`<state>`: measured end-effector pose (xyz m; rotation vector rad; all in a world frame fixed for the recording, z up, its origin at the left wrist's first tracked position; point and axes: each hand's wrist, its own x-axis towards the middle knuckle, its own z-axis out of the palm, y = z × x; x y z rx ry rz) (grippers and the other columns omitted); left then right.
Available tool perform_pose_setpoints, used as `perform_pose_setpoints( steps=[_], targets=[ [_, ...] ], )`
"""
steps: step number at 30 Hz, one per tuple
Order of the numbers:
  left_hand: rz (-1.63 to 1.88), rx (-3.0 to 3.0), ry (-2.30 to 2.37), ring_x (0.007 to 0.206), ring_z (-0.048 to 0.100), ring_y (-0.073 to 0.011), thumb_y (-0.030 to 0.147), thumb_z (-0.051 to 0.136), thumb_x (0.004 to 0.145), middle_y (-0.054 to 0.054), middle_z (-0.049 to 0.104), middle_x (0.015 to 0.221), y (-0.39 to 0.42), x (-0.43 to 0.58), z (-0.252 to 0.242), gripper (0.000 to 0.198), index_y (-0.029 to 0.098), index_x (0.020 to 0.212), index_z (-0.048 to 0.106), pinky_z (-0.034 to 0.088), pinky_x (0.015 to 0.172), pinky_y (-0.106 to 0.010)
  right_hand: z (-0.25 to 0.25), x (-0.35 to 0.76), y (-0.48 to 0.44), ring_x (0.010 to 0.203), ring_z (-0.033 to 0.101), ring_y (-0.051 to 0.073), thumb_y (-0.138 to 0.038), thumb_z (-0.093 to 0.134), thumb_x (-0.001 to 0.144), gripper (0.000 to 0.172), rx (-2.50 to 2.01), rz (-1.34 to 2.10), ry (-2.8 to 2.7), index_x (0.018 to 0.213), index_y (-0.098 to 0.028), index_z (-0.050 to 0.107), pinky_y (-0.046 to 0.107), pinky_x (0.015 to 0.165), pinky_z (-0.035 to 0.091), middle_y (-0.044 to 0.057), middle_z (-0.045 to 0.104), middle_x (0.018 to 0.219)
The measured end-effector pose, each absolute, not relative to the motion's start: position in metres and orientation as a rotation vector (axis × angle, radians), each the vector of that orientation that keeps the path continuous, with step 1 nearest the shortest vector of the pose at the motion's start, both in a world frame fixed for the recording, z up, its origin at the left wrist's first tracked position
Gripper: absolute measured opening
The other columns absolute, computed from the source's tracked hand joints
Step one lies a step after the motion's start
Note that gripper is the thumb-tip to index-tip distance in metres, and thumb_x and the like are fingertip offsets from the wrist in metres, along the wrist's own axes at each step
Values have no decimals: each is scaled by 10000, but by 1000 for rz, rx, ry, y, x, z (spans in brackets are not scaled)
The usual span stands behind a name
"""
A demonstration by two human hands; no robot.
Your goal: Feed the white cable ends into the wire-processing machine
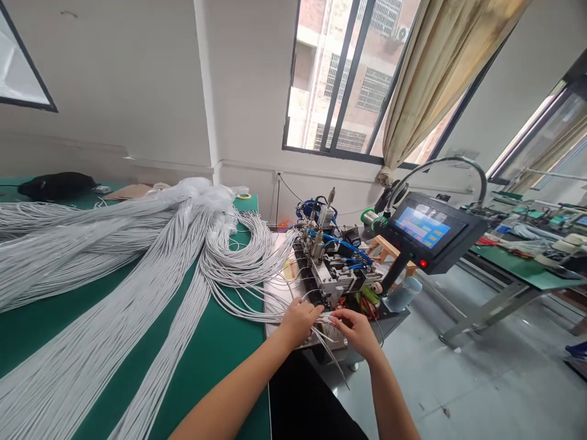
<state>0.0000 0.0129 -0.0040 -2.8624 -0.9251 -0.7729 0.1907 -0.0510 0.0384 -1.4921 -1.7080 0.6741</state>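
My left hand (299, 322) is closed around grey cables (270, 317) at the front edge of the machine (323, 269). To its right, my right hand (356, 330) pinches the end of a cable, thumb and fingers together. Between the hands, the cable tips are too small to make out clearly. Several loose cable ends (331, 349) hang below my hands. The cables run leftward into a looped bunch (243, 263) beside the machine, which has metal cylinders and blue air tubes.
Long bundles of grey cable (132, 287), partly in clear plastic (197, 192), cover much of the green table (229, 373). A touchscreen control box (426, 232) stands right of the machine, near a solder-like wire spool (372, 218). Farther right is another green workbench (532, 263).
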Motion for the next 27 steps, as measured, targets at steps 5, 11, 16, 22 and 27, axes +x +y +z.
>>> perform_pose_setpoints(
  steps=[5,11,16,22,27],
  targets=[
    [-1019,-2724,-984,811,609,-200,231,480,880,-53,669,910,11,1,-2,353,196,1229,521,380,815,-381,33,192,-40,717,627,237,-523,655,738,380,-1460,667,-1446,806,-156,725,306,658,481,84,707,771],
    [-1269,-2562,-1030,687,569,-159,191,402,927,-21,629,749,13,4,-5,226,205,895,625,342,719,-335,29,184,-25,716,629,241,-536,727,661,416,-1390,752,-1115,801,-144,724,316,667,482,85,708,756],
    [-1287,-2566,-974,669,542,-149,174,418,925,-6,600,715,18,8,-10,200,200,858,604,333,712,-321,24,184,-16,720,623,236,-541,723,671,439,-1384,807,-1088,853,-142,736,306,648,470,82,706,743],
    [-1071,-2742,-1060,716,541,-162,135,419,906,-12,605,765,18,9,-6,189,204,842,583,330,760,-337,20,194,-12,459,414,95,-541,680,718,458,-1378,977,-1128,942,-144,715,229,441,291,46,680,724],
    [-788,-2856,-1144,826,536,-193,68,483,792,-30,610,860,19,10,-2,192,201,897,573,322,844,-374,19,206,-10,511,462,108,-498,657,755,402,-1372,1137,-1251,945,-147,707,232,486,334,48,684,753]
  ],
)
